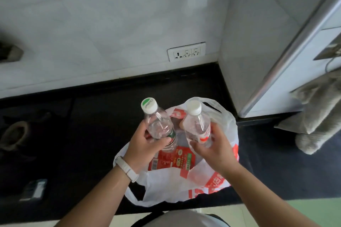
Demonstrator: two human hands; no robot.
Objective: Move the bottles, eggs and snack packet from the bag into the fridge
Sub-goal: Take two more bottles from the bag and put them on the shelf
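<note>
My left hand (pixel 143 143) grips a clear water bottle with a green-topped white cap and green label (pixel 156 121), held just above the bag. My right hand (pixel 215 148) grips a second clear bottle with a white cap and red label (pixel 197 125). Both bottles lean away from me over a white and red plastic bag (pixel 184 184) that sits open on the black counter. Inside the bag lies a red packet with green and white print (pixel 173 160). No eggs are visible. A white band is on my left wrist.
The black counter (pixel 88 134) runs along a white tiled wall with a socket strip (pixel 186 52). A white appliance side with a metal edge (pixel 287 55) stands at the right, with a grey cloth (pixel 317 116) hanging beside it. Dim objects lie at the left.
</note>
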